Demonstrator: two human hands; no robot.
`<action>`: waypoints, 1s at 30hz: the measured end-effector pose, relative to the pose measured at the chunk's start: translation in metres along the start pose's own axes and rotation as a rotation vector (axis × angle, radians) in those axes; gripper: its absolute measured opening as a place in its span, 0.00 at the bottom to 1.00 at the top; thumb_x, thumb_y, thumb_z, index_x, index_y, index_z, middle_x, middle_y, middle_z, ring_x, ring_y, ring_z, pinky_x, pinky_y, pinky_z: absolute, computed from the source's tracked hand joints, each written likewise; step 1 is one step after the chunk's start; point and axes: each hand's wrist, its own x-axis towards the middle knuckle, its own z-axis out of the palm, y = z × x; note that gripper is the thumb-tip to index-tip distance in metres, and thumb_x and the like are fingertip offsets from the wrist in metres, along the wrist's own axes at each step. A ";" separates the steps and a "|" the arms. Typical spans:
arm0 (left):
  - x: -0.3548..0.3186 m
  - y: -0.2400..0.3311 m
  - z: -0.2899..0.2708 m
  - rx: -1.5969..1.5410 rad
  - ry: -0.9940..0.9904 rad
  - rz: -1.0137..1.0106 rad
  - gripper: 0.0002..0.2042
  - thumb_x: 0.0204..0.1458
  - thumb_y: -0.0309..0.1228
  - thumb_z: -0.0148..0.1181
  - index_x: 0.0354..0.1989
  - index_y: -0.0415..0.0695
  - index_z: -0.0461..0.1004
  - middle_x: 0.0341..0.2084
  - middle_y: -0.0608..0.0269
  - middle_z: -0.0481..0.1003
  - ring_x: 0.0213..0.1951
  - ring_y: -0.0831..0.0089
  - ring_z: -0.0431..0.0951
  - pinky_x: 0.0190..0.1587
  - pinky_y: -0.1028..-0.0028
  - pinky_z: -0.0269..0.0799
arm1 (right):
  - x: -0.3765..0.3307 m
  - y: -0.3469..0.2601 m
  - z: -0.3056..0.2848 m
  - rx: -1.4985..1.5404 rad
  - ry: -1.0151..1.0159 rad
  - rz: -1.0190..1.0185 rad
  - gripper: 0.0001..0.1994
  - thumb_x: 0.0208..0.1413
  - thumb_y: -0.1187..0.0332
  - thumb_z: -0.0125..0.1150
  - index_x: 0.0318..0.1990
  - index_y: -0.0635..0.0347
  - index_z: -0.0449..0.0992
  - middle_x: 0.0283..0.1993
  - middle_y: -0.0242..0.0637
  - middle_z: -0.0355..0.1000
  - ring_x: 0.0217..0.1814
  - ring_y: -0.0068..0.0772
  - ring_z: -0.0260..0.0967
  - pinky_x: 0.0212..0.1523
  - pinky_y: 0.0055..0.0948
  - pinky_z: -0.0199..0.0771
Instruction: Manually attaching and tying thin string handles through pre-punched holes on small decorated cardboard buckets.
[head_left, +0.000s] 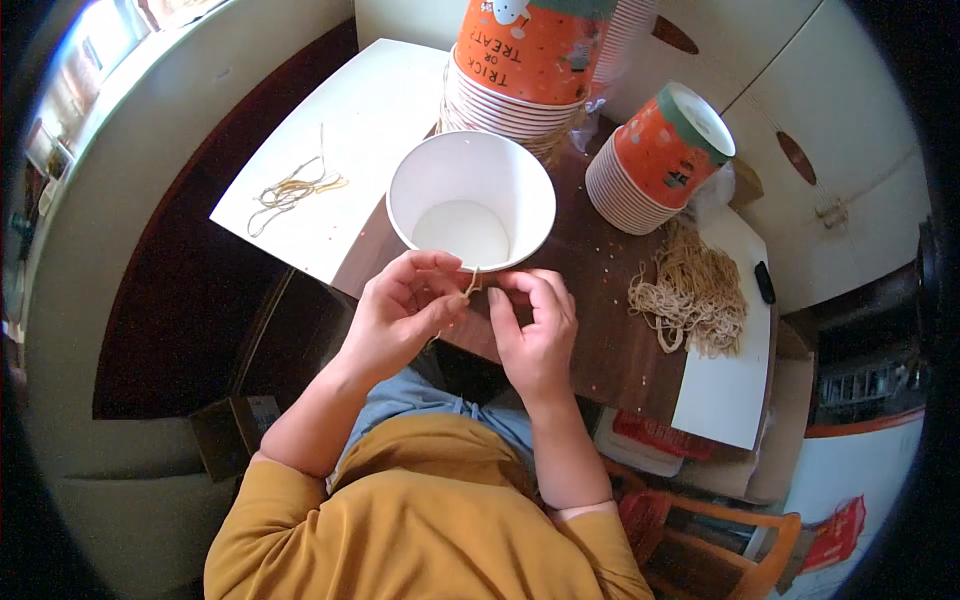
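Note:
A white-lined paper bucket lies tilted on the table before me, its open mouth facing up toward me. At its near rim, my left hand pinches a thin beige cord between thumb and fingers. The cord's short end stands up against the rim, and a bit of it hangs below the hand. My right hand is just right of the cord, fingers curled and thumb close to the fingertips at the bucket's near side. Whatever those fingertips grip is too small to make out.
Behind the bucket rises a tall stack of orange buckets; a shorter stack stands at the right. A heap of beige cords lies on the right, near a black object. Loose cords rest on a white board at left.

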 end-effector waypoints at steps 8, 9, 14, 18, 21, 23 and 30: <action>-0.029 0.014 -0.008 -0.047 -0.016 -0.036 0.26 0.53 0.19 0.58 0.59 0.40 0.56 0.32 0.62 0.72 0.33 0.78 0.76 0.34 0.81 0.74 | 0.006 -0.011 -0.001 -0.124 -0.068 -0.544 0.18 0.46 0.69 0.64 0.48 0.51 0.75 0.52 0.37 0.66 0.53 0.39 0.62 0.51 0.41 0.61; -0.031 0.017 -0.005 -0.034 0.009 -0.030 0.26 0.53 0.18 0.57 0.60 0.40 0.56 0.32 0.62 0.73 0.32 0.79 0.76 0.34 0.81 0.74 | 0.007 -0.014 0.000 -0.129 -0.069 -0.566 0.17 0.46 0.69 0.64 0.47 0.50 0.76 0.52 0.37 0.66 0.53 0.39 0.62 0.51 0.41 0.61; -0.041 0.030 -0.010 0.085 -0.014 -0.025 0.26 0.54 0.18 0.56 0.61 0.41 0.56 0.29 0.62 0.75 0.29 0.82 0.75 0.31 0.83 0.72 | 0.010 -0.015 0.011 0.096 -0.113 -0.607 0.12 0.40 0.72 0.67 0.37 0.53 0.77 0.45 0.34 0.71 0.49 0.42 0.67 0.48 0.40 0.64; -0.045 0.045 -0.020 0.078 -0.125 -0.165 0.23 0.54 0.18 0.56 0.59 0.41 0.60 0.27 0.66 0.74 0.25 0.86 0.70 0.27 0.85 0.66 | 0.009 -0.002 0.009 0.089 -0.153 -0.561 0.12 0.44 0.72 0.65 0.39 0.53 0.77 0.46 0.34 0.71 0.54 0.41 0.66 0.52 0.44 0.63; -0.044 0.040 -0.021 0.030 -0.090 -0.025 0.24 0.51 0.19 0.61 0.57 0.39 0.62 0.27 0.62 0.76 0.26 0.84 0.73 0.26 0.84 0.66 | 0.015 -0.007 0.001 -0.038 -0.108 -0.567 0.12 0.45 0.71 0.65 0.40 0.52 0.77 0.47 0.35 0.71 0.54 0.42 0.65 0.55 0.46 0.61; -0.042 0.033 -0.018 0.089 -0.075 0.069 0.21 0.54 0.18 0.56 0.56 0.39 0.62 0.25 0.68 0.74 0.24 0.89 0.68 0.25 0.86 0.63 | 0.011 -0.017 -0.005 -0.043 -0.117 -0.548 0.11 0.47 0.68 0.65 0.40 0.51 0.77 0.47 0.35 0.70 0.55 0.42 0.65 0.58 0.48 0.59; -0.037 0.036 -0.004 0.185 -0.125 0.149 0.17 0.53 0.17 0.56 0.51 0.38 0.67 0.25 0.68 0.75 0.27 0.89 0.71 0.27 0.86 0.65 | 0.006 -0.015 -0.006 0.026 -0.075 -0.567 0.09 0.48 0.68 0.64 0.37 0.52 0.76 0.43 0.31 0.72 0.50 0.37 0.69 0.58 0.46 0.59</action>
